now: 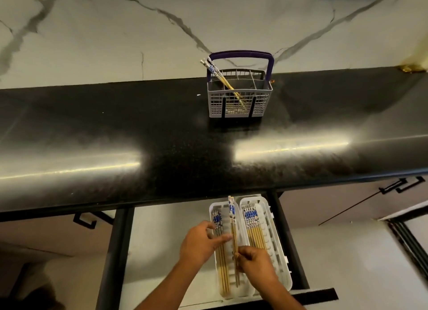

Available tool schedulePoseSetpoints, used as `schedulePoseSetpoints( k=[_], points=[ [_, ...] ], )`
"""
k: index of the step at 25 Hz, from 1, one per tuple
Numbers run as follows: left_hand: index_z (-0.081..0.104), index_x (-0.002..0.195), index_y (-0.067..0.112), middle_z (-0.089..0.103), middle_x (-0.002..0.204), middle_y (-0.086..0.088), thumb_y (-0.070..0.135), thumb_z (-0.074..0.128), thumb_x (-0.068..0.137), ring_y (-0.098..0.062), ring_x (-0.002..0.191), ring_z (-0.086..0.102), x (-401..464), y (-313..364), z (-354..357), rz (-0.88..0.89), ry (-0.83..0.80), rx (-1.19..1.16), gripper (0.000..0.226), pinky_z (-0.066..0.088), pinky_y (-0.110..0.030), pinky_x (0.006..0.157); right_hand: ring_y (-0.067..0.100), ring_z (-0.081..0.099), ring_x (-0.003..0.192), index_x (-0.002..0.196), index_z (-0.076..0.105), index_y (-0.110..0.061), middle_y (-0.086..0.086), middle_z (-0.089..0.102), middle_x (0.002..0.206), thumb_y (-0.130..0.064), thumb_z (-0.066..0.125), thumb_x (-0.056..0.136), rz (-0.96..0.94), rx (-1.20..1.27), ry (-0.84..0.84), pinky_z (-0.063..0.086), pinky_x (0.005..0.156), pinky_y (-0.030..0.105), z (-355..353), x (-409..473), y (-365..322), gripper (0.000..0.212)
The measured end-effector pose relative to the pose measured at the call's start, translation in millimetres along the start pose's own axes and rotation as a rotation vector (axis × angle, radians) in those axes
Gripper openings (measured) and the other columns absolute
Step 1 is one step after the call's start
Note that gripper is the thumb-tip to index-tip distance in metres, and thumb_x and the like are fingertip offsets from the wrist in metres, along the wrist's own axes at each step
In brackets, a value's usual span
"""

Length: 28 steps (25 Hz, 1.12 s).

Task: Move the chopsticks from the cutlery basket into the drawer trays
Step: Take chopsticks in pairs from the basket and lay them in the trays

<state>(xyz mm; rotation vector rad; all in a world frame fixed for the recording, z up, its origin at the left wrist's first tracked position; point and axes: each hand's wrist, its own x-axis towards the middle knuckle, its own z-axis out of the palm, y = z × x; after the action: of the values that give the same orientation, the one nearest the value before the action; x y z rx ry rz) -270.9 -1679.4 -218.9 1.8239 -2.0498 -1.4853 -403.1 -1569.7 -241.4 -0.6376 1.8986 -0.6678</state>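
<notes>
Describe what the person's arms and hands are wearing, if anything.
Both forearms are bare as far as the picture shows: no sleeves, gloves, watch or bracelet. The left hand and right hand show no rings that can be made out. Anything above the forearms is out of view.

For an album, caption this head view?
Right hand lowers chopsticks into left tray; more wait in basket.

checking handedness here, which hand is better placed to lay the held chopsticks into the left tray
Right hand: it already pinches the held chopsticks above the left tray. The left hand holds nothing.
</notes>
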Motion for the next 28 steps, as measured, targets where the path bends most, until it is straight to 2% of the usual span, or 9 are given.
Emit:
schedulePoseSetpoints(
  k=[5, 8, 11, 13, 15, 17, 19, 21, 28],
  points=[
    [0.063, 0.117, 0.022, 0.073, 0.1, 0.001, 0.044, 0.08, 0.076, -0.012, 0.082, 0.069, 19.9, -21.8, 5.3, -0.149, -0.001, 0.12, 0.049, 0.059, -0.032, 0.08, 0.012, 0.065, 0.06, 0.067, 0.071, -0.018, -0.002, 0.069, 0.066, -0.007, 0.062, 0.093, 0.099, -0.173, 0.037, 0.057, 0.059, 0.024, 15.8, 4.3, -6.7, 0.03],
    [0.066, 0.111, 0.02, 0.074, 0.092, 0.002, 0.031, 0.081, 0.079, -0.009, 0.07, 0.071, 22.0, -24.8, 8.8, -0.185, -0.009, 0.079, 0.038, 0.058, -0.025, 0.069, 0.011, 0.066, 0.058, 0.068, 0.067, -0.017, -0.001, 0.068, 0.068, -0.01, 0.063, 0.093, 0.178, -0.253, 0.061, 0.056, 0.055, 0.021, 26.9, 14.7, -10.1, 0.027],
    [0.068, 0.107, 0.018, 0.074, 0.086, 0.002, 0.024, 0.081, 0.08, -0.005, 0.058, 0.069, 23.0, -27.7, 13.4, -0.202, -0.031, 0.033, 0.031, 0.049, -0.017, 0.054, 0.02, 0.072, 0.08, 0.095, 0.07, -0.006, 0.008, 0.073, 0.089, -0.016, 0.061, 0.095, 0.231, -0.324, 0.095, 0.062, 0.072, 0.028, 34.9, 22.0, -14.1, 0.013],
    [0.069, 0.105, 0.019, 0.074, 0.082, 0.002, 0.022, 0.08, 0.081, -0.005, 0.057, 0.068, 21.9, -28.1, 17.3, -0.209, -0.034, 0.024, 0.026, 0.048, -0.016, 0.051, 0.026, 0.068, 0.104, 0.115, 0.063, -0.002, 0.013, 0.068, 0.113, -0.016, 0.051, 0.099, 0.232, -0.363, 0.103, 0.055, 0.087, 0.03, 38.2, 26.4, -16.3, 0.025],
    [0.069, 0.102, 0.02, 0.074, 0.079, 0.002, 0.021, 0.078, 0.082, -0.007, 0.058, 0.069, 20.7, -28.7, 20.5, -0.222, -0.028, 0.018, 0.022, 0.052, -0.018, 0.053, 0.024, 0.062, 0.114, 0.124, 0.057, 0.001, 0.012, 0.063, 0.124, -0.013, 0.047, 0.101, 0.213, -0.379, 0.109, 0.05, 0.093, 0.027, 41.3, 31.2, -15.4, 0.029],
    [0.07, 0.099, 0.02, 0.075, 0.078, 0.0, 0.02, 0.078, 0.083, -0.009, 0.06, 0.07, 21.2, -29.8, 22.9, -0.236, -0.021, -0.012, 0.019, 0.057, -0.022, 0.058, 0.016, 0.06, 0.108, 0.128, 0.054, -0.001, 0.011, 0.06, 0.127, -0.011, 0.048, 0.102, 0.203, -0.363, 0.136, 0.049, 0.093, 0.023, 42.4, 31.6, -22.2, 0.029],
    [0.069, 0.094, 0.021, 0.075, 0.075, 0.0, 0.019, 0.078, 0.083, -0.01, 0.059, 0.07, 21.7, -30.1, 23.3, -0.248, -0.018, -0.034, 0.014, 0.059, -0.025, 0.06, 0.013, 0.058, 0.102, 0.129, 0.053, -0.001, 0.009, 0.06, 0.12, -0.011, 0.045, 0.103, 0.203, -0.405, 0.135, 0.045, 0.082, 0.02, 45.8, 36.9, -20.7, 0.029],
    [0.067, 0.088, 0.023, 0.075, 0.071, -0.001, 0.017, 0.077, 0.083, -0.011, 0.056, 0.071, 22.8, -31.9, 23.4, -0.263, -0.018, -0.068, 0.013, 0.061, -0.028, 0.06, 0.014, 0.061, 0.106, 0.129, 0.053, -0.002, 0.009, 0.061, 0.119, -0.01, 0.042, 0.104, 0.168, -0.596, 0.099, 0.041, 0.076, 0.019, 50.7, 40.3, -19.6, 0.029],
    [0.069, 0.092, 0.016, 0.075, 0.071, -0.004, 0.014, 0.077, 0.083, -0.011, 0.05, 0.067, 25.8, -34.9, 24.0, -0.291, -0.04, -0.14, 0.013, 0.051, -0.022, 0.047, 0.014, 0.065, 0.099, 0.118, 0.062, -0.009, 0.005, 0.067, 0.115, -0.012, 0.049, 0.102, 0.108, -0.634, 0.166, 0.051, 0.078, 0.018, 56.2, 38.0, -19.2, 0.021]
  ],
)
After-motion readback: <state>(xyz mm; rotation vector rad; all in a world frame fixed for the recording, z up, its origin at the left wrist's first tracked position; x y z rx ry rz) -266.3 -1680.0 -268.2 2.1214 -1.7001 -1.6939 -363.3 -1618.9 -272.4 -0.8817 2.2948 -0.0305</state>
